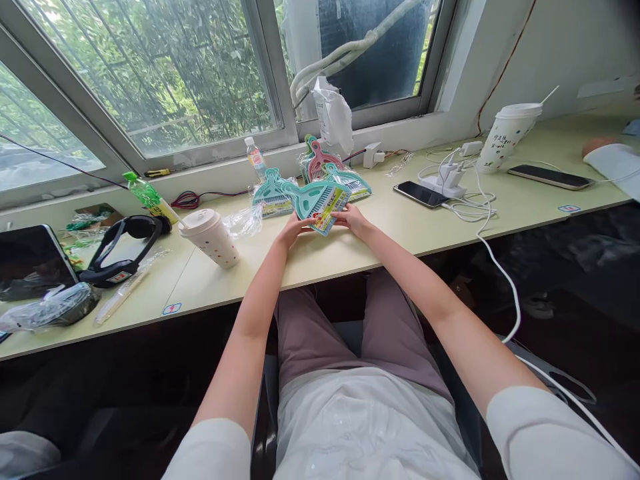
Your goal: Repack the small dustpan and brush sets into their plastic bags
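Well right of the green bottle (148, 197), the left hand (291, 230) and right hand (355, 221) grip the dustpan (311, 198) from both sides, where even, light pressure should steady it.

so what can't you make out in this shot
Head view: fine print on the yellow label of the held teal dustpan set, too small.
Head view: any fingers of the left hand and right hand behind that set, hidden by it.
Head view: lower part of the pink dustpan set, behind teal ones.
Head view: left end of the tablet, cut off by the picture's edge.
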A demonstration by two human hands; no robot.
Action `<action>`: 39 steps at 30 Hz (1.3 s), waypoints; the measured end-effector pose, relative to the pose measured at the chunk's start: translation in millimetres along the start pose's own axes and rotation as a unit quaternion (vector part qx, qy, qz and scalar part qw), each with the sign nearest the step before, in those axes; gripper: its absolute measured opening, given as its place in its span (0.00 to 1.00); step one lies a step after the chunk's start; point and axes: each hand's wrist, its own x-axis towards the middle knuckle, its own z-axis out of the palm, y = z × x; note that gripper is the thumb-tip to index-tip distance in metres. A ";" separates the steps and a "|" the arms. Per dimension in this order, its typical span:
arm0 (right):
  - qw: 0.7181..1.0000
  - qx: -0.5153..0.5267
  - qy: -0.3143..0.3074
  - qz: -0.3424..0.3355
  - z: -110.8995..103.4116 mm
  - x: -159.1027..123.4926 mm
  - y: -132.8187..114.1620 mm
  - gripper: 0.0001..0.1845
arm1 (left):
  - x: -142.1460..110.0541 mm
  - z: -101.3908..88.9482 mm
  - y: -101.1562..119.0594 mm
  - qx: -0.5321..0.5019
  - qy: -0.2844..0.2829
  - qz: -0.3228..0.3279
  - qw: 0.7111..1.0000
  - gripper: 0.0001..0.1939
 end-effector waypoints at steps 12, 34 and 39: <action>1.000 -0.021 -0.008 -0.011 -2.6 -10.1 -10.0 0.23 | -11.3 -44.6 11.4 0.484 0.442 -0.014 0.755 0.20; 0.994 -0.020 0.108 0.024 -12.0 3.3 -4.9 0.18 | -26.5 -46.4 24.9 0.446 0.404 0.074 0.795 0.13; 0.997 -0.044 0.054 0.018 -12.9 3.2 -2.9 0.21 | -29.9 -45.4 25.1 0.464 0.410 -0.016 0.785 0.12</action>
